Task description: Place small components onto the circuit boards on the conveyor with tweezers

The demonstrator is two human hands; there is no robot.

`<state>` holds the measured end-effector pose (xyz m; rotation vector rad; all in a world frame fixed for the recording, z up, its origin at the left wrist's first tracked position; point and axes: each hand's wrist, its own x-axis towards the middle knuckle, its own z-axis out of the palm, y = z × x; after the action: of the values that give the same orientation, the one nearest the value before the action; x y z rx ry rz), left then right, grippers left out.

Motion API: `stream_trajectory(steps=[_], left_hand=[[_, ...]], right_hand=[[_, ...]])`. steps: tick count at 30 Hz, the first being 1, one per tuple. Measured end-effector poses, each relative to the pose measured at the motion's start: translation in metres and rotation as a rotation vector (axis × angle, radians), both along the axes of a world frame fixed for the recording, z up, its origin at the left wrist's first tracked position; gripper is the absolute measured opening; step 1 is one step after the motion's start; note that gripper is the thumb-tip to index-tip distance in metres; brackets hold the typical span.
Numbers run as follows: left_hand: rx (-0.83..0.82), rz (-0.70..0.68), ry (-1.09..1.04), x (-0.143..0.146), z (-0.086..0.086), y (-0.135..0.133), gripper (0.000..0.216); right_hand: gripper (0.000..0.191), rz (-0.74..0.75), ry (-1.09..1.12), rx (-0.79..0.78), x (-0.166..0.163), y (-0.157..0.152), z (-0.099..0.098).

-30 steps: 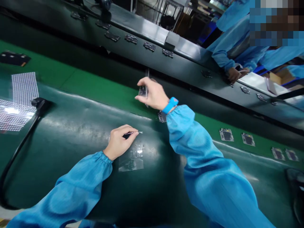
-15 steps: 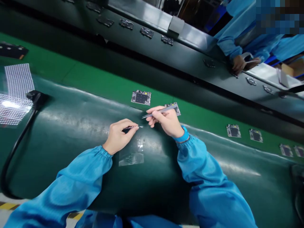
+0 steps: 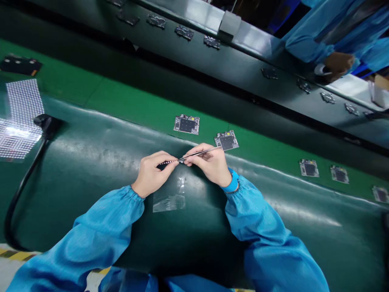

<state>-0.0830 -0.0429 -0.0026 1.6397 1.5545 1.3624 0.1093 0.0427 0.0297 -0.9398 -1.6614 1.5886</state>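
Note:
My left hand [image 3: 154, 172] pinches a narrow dark strip with a row of white dots [image 3: 165, 163]. The far end of this strip sticks out past the fingertips. In my right hand [image 3: 212, 165] is a pair of tweezers [image 3: 202, 152], tips pointing left. Those tips meet the small piece at my left fingertips; whether they grip it is too small to tell. Below my hands, a clear plastic sheet [image 3: 168, 203] lies on the dark green mat [image 3: 206, 231]. Just beyond my right hand sits a circuit board [image 3: 227, 140], with another board [image 3: 186, 124] to its left.
Several more boards [image 3: 309, 168] lie along the green belt [image 3: 121, 103]. At left are dotted sheets [image 3: 24, 101] and a black plug [image 3: 47, 123] with its cable. Across the gap, boards [image 3: 184, 32] line a second surface, where a co-worker's sleeve [image 3: 313, 44] reaches in.
My right hand has lowered the tweezers to the strip's end at my left fingertips. The boards on the belt have shifted right in view. The co-worker's hands have moved right.

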Motion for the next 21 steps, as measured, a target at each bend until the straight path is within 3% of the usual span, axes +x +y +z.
stream_trajectory(steps=[14, 21], left_hand=[[-0.005, 0.003, -0.006, -0.001, 0.0, 0.0, 0.005], [-0.002, 0.01, 0.01, -0.001, -0.002, -0.002, 0.006]], right_hand=[[0.024, -0.046, 0.041, -0.017, -0.003, 0.002, 0.008], [0.03, -0.286, 0.084, 0.052, 0.001, 0.086, -0.008]])
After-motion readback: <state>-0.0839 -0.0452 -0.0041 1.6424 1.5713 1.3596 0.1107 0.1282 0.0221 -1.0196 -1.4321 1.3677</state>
